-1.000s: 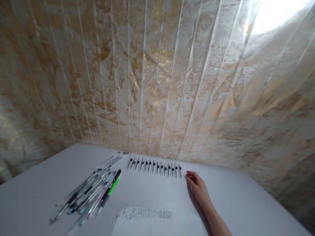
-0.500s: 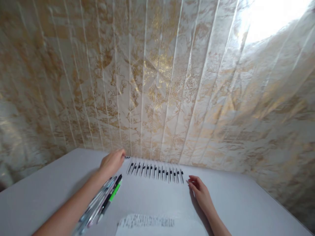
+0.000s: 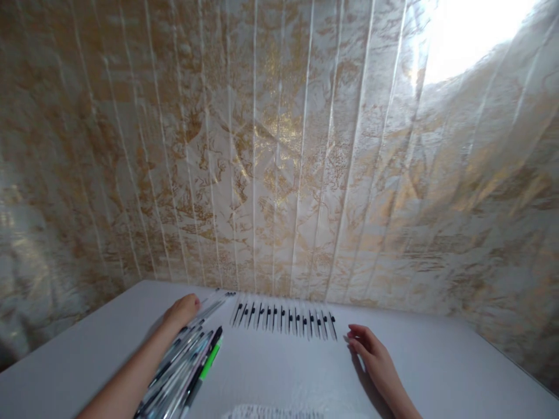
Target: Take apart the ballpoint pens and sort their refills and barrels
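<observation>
My left hand is curled closed at the left, beside the far end of a pile of pens. Its fingertips are turned away, so whatever it may hold is hidden. A bright green pen lies on the pile's right side, against a black one. Several thin clear sticks with dark tips lie just right of my left hand. Along the back, clear pens with black parts are set side by side in a neat row. My right hand rests past the row's right end, fingers loosely apart, apparently holding nothing.
The white tabletop carries everything. A sheet with dark printed marks shows at the bottom edge. Behind the table hangs a shiny gold-patterned covering with vertical folds and a bright glare at upper right.
My left hand has drawn back leftward from the row's left end, uncovering the thin clear sticks. My right hand keeps its place by the row. The camera view has shifted slightly upward.
</observation>
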Tool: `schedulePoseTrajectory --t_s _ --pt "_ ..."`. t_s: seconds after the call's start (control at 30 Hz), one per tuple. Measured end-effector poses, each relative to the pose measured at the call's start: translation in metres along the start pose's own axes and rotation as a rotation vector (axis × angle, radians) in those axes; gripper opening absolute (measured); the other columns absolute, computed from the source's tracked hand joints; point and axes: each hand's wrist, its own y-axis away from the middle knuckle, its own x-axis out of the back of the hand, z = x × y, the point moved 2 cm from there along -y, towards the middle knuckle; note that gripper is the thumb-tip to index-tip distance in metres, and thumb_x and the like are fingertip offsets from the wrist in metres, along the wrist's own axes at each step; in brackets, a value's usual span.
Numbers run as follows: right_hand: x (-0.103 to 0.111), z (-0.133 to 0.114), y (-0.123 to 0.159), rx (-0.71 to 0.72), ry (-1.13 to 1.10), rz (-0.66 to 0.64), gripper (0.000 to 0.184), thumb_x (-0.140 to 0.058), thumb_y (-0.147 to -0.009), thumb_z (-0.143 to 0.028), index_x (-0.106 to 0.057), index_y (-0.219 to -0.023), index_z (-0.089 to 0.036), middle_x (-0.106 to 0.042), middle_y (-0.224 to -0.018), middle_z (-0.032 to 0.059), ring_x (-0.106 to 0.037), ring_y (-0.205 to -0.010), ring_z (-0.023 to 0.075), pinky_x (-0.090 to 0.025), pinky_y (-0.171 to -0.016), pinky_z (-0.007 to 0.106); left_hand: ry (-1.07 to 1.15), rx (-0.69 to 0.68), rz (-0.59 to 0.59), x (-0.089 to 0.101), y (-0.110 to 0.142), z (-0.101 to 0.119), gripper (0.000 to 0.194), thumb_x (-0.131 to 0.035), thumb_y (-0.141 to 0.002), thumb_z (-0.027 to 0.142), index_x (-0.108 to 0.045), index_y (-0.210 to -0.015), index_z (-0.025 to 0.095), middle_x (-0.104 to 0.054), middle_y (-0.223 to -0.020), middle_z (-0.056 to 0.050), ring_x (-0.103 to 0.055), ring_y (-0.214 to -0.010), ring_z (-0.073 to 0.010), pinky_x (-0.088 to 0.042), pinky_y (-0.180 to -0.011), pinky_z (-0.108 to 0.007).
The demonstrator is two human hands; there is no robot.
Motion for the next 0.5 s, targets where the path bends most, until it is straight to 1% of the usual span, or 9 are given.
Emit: schedulePoseTrajectory --t_s 0.07,0.13,0.17,0.2,0.27,0.3,0.33,0.4,0.5 --pt "-0.001 -0.007 0.002 0.001 0.011 0.01 0.04 -0.066 -0.063 -0.047 -0.066 -0.091 -0.018 -0.071 -0.081 0.0094 -0.065 -0.075 0.025 -0.052 -0.068 0.034 0.042 -0.03 0.087 0.006 0.011 0.015 0.027 -0.054 -0.095 0.032 -0.057 -0.117 0.015 -0.062 -0.115 -0.008 -0.063 -0.098 -0.0218 -0.053 -0.085 -0.042" --pt "-0.006 -0.021 0.007 0.042 0.073 0.02 0.038 -0.061 -0.069 -0.052 -0.064 -0.087 -0.018 -0.066 -0.072 0.0058 -0.06 -0.067 0.0213 -0.048 -0.061 0.031 0.1 -0.12 0.172 0.003 0.038 0.043 0.026 -0.036 -0.101 0.025 -0.056 -0.113 0.015 -0.065 -0.106 -0.009 -0.064 -0.098 -0.0218 -0.05 -0.086 -0.039" --pt "-0.01 -0.03 0.01 0.074 0.115 0.001 0.038 -0.057 -0.074 -0.055 -0.063 -0.082 -0.019 -0.062 -0.066 0.0032 -0.056 -0.063 0.0191 -0.045 -0.058 0.029 0.137 -0.195 0.198 -0.003 0.058 0.061 0.03 -0.026 -0.102 0.023 -0.054 -0.112 0.017 -0.066 -0.103 -0.008 -0.064 -0.097 -0.0207 -0.049 -0.085 -0.035" --pt "-0.015 -0.04 0.015 0.109 0.159 -0.037 0.039 -0.052 -0.079 -0.057 -0.061 -0.077 -0.019 -0.057 -0.061 0.0007 -0.052 -0.059 0.0171 -0.042 -0.056 0.028 0.178 -0.291 0.196 -0.013 0.079 0.08 0.03 -0.024 -0.102 0.024 -0.053 -0.111 0.02 -0.067 -0.1 -0.005 -0.065 -0.096 -0.0187 -0.049 -0.084 -0.03" --pt "-0.029 -0.061 0.026 0.149 0.215 -0.202 0.046 -0.041 -0.087 -0.06 -0.054 -0.067 -0.02 -0.049 -0.057 -0.002 -0.045 -0.055 0.0147 -0.037 -0.055 0.026 0.245 -0.482 0.151 -0.039 0.126 0.117 0.021 -0.032 -0.1 0.029 -0.052 -0.104 0.024 -0.068 -0.093 0.0 -0.066 -0.087 -0.0152 -0.048 -0.077 -0.023" --pt "-0.036 -0.071 0.032 0.146 0.232 -0.3 0.051 -0.035 -0.089 -0.061 -0.051 -0.064 -0.02 -0.047 -0.056 -0.0021 -0.043 -0.054 0.0141 -0.036 -0.054 0.026 0.273 -0.554 0.128 -0.052 0.147 0.132 0.016 -0.038 -0.098 0.03 -0.053 -0.097 0.025 -0.068 -0.09 0.003 -0.066 -0.083 -0.014 -0.048 -0.074 -0.021" --pt "-0.043 -0.079 0.038 0.148 0.26 -0.371 0.054 -0.031 -0.091 -0.062 -0.049 -0.061 -0.02 -0.046 -0.055 -0.002 -0.042 -0.054 0.0139 -0.034 -0.055 0.026 0.31 -0.632 0.104 -0.064 0.165 0.144 0.015 -0.039 -0.096 0.031 -0.053 -0.091 0.025 -0.067 -0.086 0.004 -0.066 -0.079 -0.0136 -0.047 -0.073 -0.021" --pt "-0.05 -0.09 0.049 0.19 0.336 -0.424 0.055 -0.032 -0.091 -0.062 -0.046 -0.058 -0.02 -0.046 -0.056 -0.0017 -0.043 -0.056 0.0138 -0.032 -0.057 0.025 0.416 -0.718 0.083 -0.081 0.19 0.158 0.018 -0.039 -0.095 0.031 -0.051 -0.083 0.025 -0.064 -0.078 0.004 -0.063 -0.07 -0.0137 -0.045 -0.068 -0.021" --pt "-0.051 -0.09 0.061 0.184 0.404 -0.396 0.053 -0.038 -0.088 -0.063 -0.042 -0.057 -0.02 -0.043 -0.054 -0.003 -0.04 -0.055 0.0129 -0.028 -0.055 0.025 0.515 -0.763 0.078 -0.093 0.202 0.16 0.018 -0.04 -0.094 0.031 -0.051 -0.081 0.024 -0.061 -0.077 0.002 -0.061 -0.069 -0.0145 -0.044 -0.067 -0.023"
